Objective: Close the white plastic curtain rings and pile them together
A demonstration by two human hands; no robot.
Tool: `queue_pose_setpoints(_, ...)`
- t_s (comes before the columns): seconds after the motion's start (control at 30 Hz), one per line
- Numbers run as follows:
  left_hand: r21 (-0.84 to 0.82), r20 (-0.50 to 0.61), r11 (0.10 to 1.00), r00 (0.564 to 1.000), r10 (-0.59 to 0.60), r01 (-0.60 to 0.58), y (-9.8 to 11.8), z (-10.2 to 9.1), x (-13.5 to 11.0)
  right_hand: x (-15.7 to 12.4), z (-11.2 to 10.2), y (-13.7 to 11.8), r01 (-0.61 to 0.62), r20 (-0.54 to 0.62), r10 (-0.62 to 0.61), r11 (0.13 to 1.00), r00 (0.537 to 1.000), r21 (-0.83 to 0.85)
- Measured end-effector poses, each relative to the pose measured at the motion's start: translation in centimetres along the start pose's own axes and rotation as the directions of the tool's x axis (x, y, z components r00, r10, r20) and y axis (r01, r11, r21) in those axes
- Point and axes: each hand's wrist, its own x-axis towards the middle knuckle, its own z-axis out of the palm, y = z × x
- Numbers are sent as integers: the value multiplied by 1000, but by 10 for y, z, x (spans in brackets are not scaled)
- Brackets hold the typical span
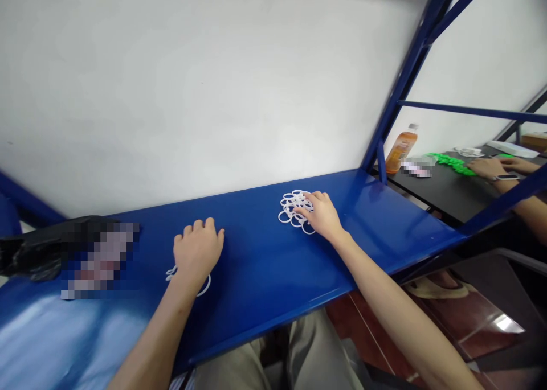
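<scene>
My left hand [198, 249] rests palm down on the blue tabletop [256, 253], its fingers spread and bent a little. Partly under that hand and wrist lies a white plastic ring [205, 287] with small loops at its left side; the rest of it is hidden. Farther right, a flat pile of several white rings [294, 206] with small clips or loops sits near the wall. My right hand [323, 214] reaches over the right side of this pile, thumb and fingertips touching it. A gap shows between thumb and forefinger, and no ring is lifted.
A black plastic bag [47, 245] and a blurred-out packet [102, 259] lie at left. A blue metal frame [395, 94] rises at right. Beyond it, another person's hands [487, 168] are by green pieces [453, 163] on a dark table, with an orange drink bottle [400, 151] nearby.
</scene>
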Motion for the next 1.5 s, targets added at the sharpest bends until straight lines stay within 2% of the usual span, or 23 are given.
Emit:
queue_pose_setpoints(0.1,-34,84,999,996,-4,6,-3,3,2,0,-2,9,-42,14,43,997,999,-57)
queue_pose_setpoints(0.2,-190,87,977,989,118,-100,4,10,3,0,-2,8,-45,12,46,997,999,-55)
queue_pose_setpoints(0.33,-496,-59,806,939,339,-322,16,16,3,-1,-2,3,-58,-9,58,998,998,-31)
queue_pose_setpoints(0.4,-551,-145,738,916,375,-390,19,14,3,0,-2,2,-63,-24,63,998,998,-27)
queue_pose_setpoints(0.43,-542,-166,740,914,371,-399,18,13,3,0,-3,2,-61,-33,60,998,998,-27)
queue_pose_setpoints(0.5,-447,-151,823,937,316,-350,14,8,3,0,-3,1,-53,-50,51,998,997,-25)
queue_pose_setpoints(0.6,-205,-34,965,986,163,-167,3,3,4,0,-3,0,-41,-52,40,999,998,-16)
queue_pose_setpoints(0.7,-97,107,989,987,119,-109,-4,2,5,0,-3,-2,-26,-47,26,1000,999,1)
queue_pose_setpoints(0.77,-117,166,985,976,144,-125,-3,3,5,0,-3,-5,-19,-41,20,1000,999,14)
queue_pose_setpoints(0.87,-182,188,970,962,198,-164,4,3,3,-1,-3,-9,-15,-12,15,1000,1000,26)
queue_pose_setpoints(1.03,-325,134,916,947,292,-236,15,6,1,-3,-1,-15,23,30,-24,999,999,44)
queue_pose_setpoints(1.2,-401,81,873,939,335,-277,14,9,0,-4,0,-19,61,24,-62,995,998,74)
queue_pose_setpoints(1.3,-402,71,853,918,391,-333,13,10,-2,-8,1,-31,133,32,-137,987,990,88)
queue_pose_setpoints(1.37,-443,75,820,896,437,-363,15,10,-4,-13,2,-44,240,70,-249,964,966,112)
queue_pose_setpoints(1.5,-550,21,712,845,534,-436,22,9,-7,-25,5,-68,470,175,-506,857,844,211)
